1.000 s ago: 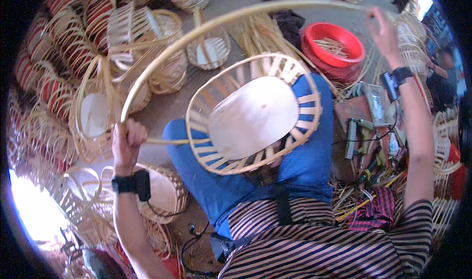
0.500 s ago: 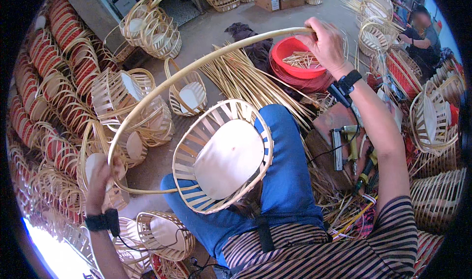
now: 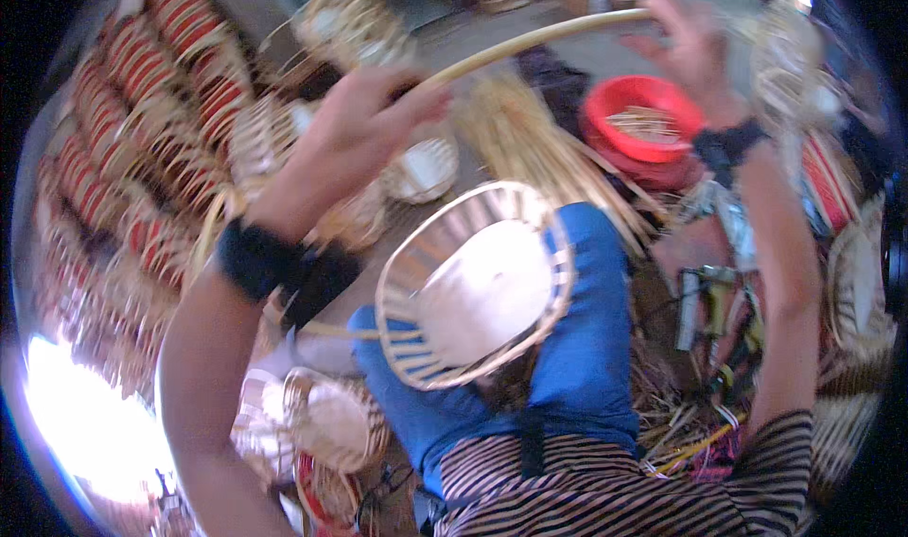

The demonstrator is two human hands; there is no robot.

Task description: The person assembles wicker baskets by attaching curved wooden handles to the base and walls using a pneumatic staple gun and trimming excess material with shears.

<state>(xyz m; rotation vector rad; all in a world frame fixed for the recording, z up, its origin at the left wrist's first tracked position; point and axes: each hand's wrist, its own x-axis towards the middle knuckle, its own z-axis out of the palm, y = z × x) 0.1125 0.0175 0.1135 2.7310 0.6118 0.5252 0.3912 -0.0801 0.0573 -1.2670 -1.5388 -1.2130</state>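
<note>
A shallow oval basket of pale slats with a flat light base rests tilted on my blue-trousered lap. From the basket's lower left side, a long bent cane strip loops outward, passes behind my left forearm and arches across above the basket. My left hand closes on this strip partway along the arch, its thumb pointing right. At the strip's far right end, my right hand grips it, blurred by motion. Neither hand touches the basket.
Beyond my right knee stands a red basin holding short sticks, beside a bundle of long cane strips. Stacked baskets with red bands fill the left. Tools lie at my right, and more baskets sit at lower left.
My left hand has moved up and right along the strip, from its lower left bend to the arch. The view has shifted, and both hands now appear higher.
</note>
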